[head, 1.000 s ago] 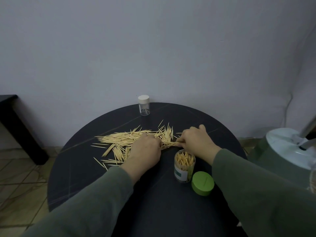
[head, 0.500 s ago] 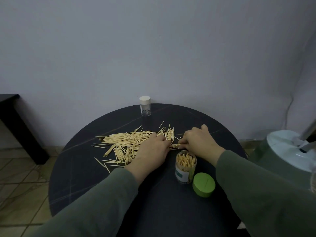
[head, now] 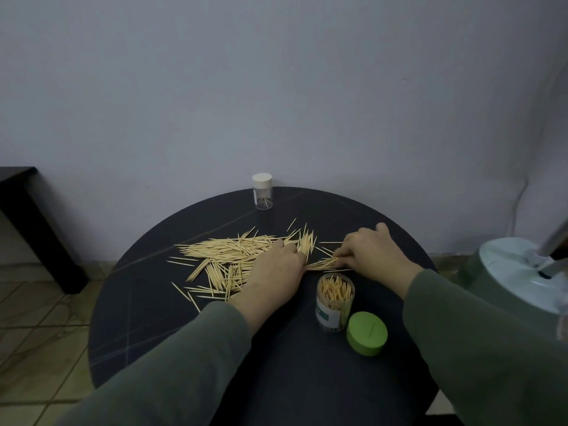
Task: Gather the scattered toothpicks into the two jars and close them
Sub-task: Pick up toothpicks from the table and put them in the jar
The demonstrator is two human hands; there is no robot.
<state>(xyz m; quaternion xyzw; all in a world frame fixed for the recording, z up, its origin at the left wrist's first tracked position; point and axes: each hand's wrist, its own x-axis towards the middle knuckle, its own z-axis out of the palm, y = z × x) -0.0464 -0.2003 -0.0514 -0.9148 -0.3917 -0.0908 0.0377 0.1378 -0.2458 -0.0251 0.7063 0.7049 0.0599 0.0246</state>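
Several toothpicks [head: 227, 253] lie scattered over the middle left of the round black table [head: 153, 318]. My left hand [head: 273, 272] rests palm down on the pile's right edge. My right hand [head: 368, 256] has its fingertips pressed on a small bundle of toothpicks [head: 322, 264] between the two hands. An open clear jar [head: 334, 302] nearly full of toothpicks stands just in front of that bundle, its green lid [head: 366, 332] lying beside it. A small clear jar with a white cap [head: 262, 191] stands at the table's far edge.
A pale green appliance [head: 519, 272] sits close to the table's right side. A dark bench [head: 27, 216] stands at the left by the wall. Tiled floor [head: 37, 318] shows to the left of the table.
My left hand has slid right along the pile toward my right hand, pushing toothpicks into a bundle between them. My right hand has barely moved.
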